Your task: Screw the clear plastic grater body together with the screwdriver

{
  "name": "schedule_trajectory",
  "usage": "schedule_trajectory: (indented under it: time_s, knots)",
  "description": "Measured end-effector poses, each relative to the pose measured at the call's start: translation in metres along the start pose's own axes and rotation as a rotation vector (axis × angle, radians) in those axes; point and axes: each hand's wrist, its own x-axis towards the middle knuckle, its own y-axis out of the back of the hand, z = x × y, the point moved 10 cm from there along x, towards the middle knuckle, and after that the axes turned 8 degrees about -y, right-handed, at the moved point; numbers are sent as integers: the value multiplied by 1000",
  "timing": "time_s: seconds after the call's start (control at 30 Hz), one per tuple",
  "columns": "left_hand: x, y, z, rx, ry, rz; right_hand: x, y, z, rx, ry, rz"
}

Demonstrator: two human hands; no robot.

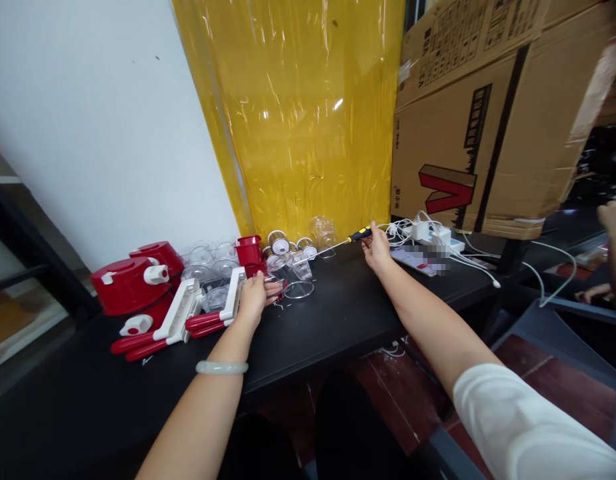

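Observation:
My right hand (377,248) grips a screwdriver (361,234) by its black and yellow handle. The thin shaft points left, and its tip is near a clear plastic cup (299,265). My left hand (258,295) is low over the table, fingers stretched to the right and apart, beside a white frame with red handles (232,300). Whether its fingertips touch the small red piece beyond them is hard to tell. A clear cup with its round rim (298,289) down stands just right of those fingers. Small white bits lie on the table nearby.
Red housings (131,285) with white knobs stand at the left, near several clear cups (208,267). Red square containers (249,251) and round drums (278,243) sit behind. At right are a phone (413,261), white cables, chargers (441,235) and a large cardboard box (448,133).

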Motion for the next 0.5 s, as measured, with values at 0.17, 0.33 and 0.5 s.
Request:
schedule_trajectory:
  time_s: [0.17, 0.33, 0.5]
  knots:
    - [-1, -1, 0, -9, 0, -4, 1, -1, 0, -24, 3, 7]
    - [-2, 0, 1, -3, 4, 3, 1, -2, 6, 57, -59, -27]
    - [-3, 0, 2, 7, -3, -3, 4, -2, 3, -18, -3, -32]
